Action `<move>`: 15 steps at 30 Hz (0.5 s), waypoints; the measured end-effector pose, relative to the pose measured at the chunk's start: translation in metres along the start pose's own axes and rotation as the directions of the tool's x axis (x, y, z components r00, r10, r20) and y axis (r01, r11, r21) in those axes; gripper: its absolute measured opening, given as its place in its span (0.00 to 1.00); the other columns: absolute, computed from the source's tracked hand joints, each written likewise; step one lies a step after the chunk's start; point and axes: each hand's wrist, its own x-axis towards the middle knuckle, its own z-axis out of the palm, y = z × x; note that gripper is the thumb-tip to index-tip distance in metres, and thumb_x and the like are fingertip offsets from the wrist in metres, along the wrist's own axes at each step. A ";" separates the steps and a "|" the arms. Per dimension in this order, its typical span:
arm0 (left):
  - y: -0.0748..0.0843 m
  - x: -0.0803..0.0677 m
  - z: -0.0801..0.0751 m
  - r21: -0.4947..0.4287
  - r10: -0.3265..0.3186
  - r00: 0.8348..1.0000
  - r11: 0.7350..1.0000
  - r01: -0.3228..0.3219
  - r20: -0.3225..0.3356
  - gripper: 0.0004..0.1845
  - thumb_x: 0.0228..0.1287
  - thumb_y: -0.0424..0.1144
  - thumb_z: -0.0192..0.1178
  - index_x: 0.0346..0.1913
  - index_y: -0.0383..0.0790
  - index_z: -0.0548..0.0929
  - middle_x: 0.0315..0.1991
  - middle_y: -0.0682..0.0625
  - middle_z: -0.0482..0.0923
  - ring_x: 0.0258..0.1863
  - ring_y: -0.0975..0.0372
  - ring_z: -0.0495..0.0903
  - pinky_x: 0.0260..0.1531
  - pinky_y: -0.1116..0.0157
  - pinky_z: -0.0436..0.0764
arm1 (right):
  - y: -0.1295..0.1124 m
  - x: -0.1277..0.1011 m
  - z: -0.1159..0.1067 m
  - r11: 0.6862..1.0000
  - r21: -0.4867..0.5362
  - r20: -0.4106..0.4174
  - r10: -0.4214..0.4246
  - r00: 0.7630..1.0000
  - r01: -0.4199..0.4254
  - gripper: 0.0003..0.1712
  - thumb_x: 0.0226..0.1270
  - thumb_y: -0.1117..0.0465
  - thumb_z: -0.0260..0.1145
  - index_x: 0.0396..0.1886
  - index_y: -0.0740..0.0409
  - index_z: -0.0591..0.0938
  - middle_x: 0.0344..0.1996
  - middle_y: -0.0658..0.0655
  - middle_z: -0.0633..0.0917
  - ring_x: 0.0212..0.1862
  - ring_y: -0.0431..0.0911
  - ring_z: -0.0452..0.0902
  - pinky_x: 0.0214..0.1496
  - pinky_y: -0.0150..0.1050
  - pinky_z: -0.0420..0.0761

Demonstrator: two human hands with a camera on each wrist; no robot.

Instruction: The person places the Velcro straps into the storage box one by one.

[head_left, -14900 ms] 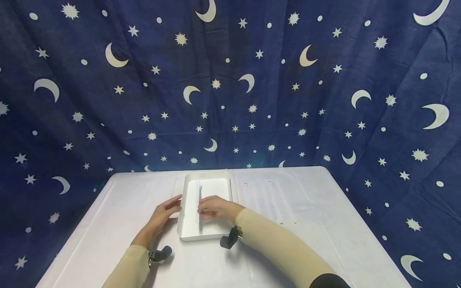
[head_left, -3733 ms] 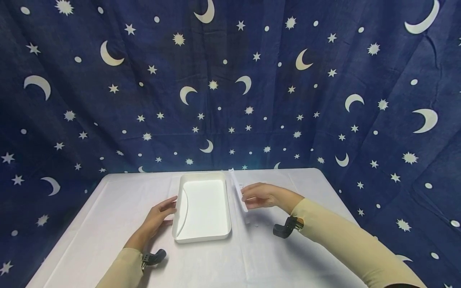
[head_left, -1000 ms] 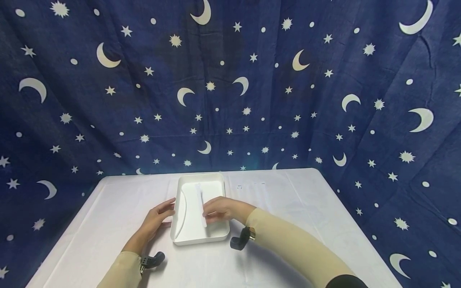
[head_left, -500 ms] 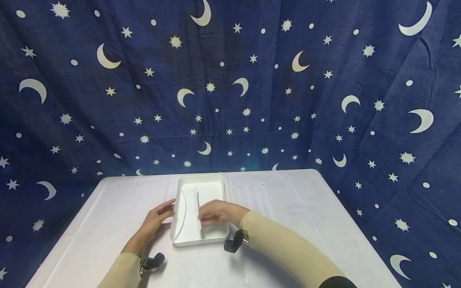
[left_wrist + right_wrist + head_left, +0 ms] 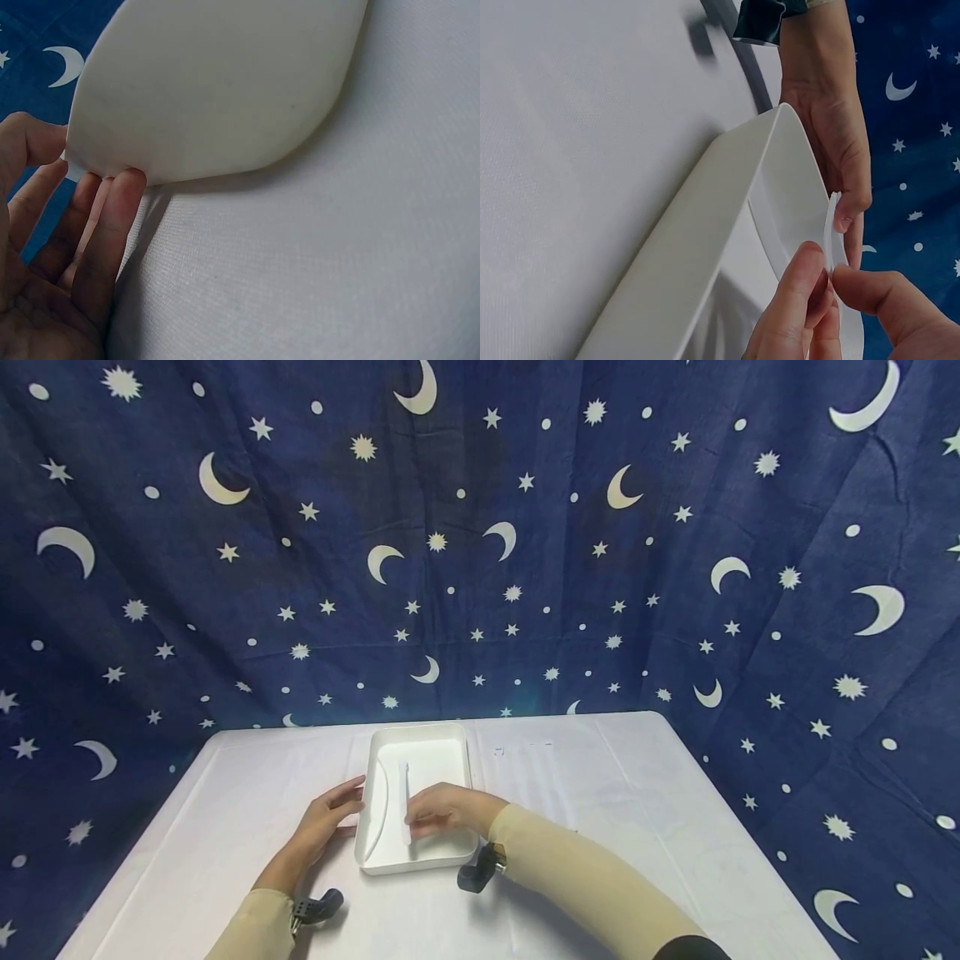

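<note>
A white rectangular tray (image 5: 420,865) lies on the table. My right hand (image 5: 447,808) reaches over its right side and pinches a long, thin white strip (image 5: 404,781) between thumb and fingers. In the right wrist view the strip (image 5: 830,225) is held above the tray floor, close to the far side wall. A second white strip (image 5: 387,797) lies bowed along the tray's left side. My left hand (image 5: 321,817) rests beside the tray, its fingertips at the outer left wall; the left wrist view shows thumb and fingers (image 5: 120,206) touching the tray's edge.
Faint long pale strips (image 5: 528,777) with small dark marks at their far ends lie on the white cloth (image 5: 615,777), right of the tray. A dark blue curtain (image 5: 480,568) with moons and stars stands behind the table and along its sides.
Earlier my right hand lifted the strip right of the tray; it has since carried it over the tray and shifted left. The bowed strip was absent in the oldest frame. My left hand stays put.
</note>
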 end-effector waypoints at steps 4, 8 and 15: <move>0.000 0.001 -0.001 0.006 -0.003 1.000 1.000 0.003 -0.001 0.34 0.63 0.38 0.60 0.73 0.43 0.65 0.71 0.35 0.65 0.68 0.40 0.67 0.53 0.53 0.85 | 0.001 0.002 0.003 1.000 0.008 0.006 0.003 1.000 -0.003 0.16 0.55 0.78 0.65 0.46 0.71 0.82 0.30 0.58 0.82 0.35 0.48 0.84 0.47 0.38 0.89; -0.001 0.002 -0.001 0.012 0.001 1.000 1.000 -0.001 -0.003 0.34 0.63 0.38 0.60 0.73 0.44 0.65 0.71 0.35 0.65 0.69 0.40 0.66 0.55 0.52 0.84 | 0.004 0.007 0.005 1.000 -0.008 -0.012 0.004 1.000 -0.004 0.12 0.55 0.77 0.66 0.40 0.69 0.84 0.29 0.59 0.83 0.34 0.47 0.85 0.43 0.35 0.89; -0.003 0.002 0.000 0.014 -0.006 1.000 1.000 0.006 -0.009 0.35 0.62 0.39 0.61 0.73 0.44 0.66 0.70 0.35 0.65 0.68 0.40 0.67 0.53 0.52 0.85 | 0.009 0.009 0.011 1.000 0.003 -0.035 0.004 0.999 -0.003 0.08 0.53 0.78 0.65 0.34 0.69 0.84 0.28 0.60 0.83 0.31 0.47 0.84 0.44 0.35 0.89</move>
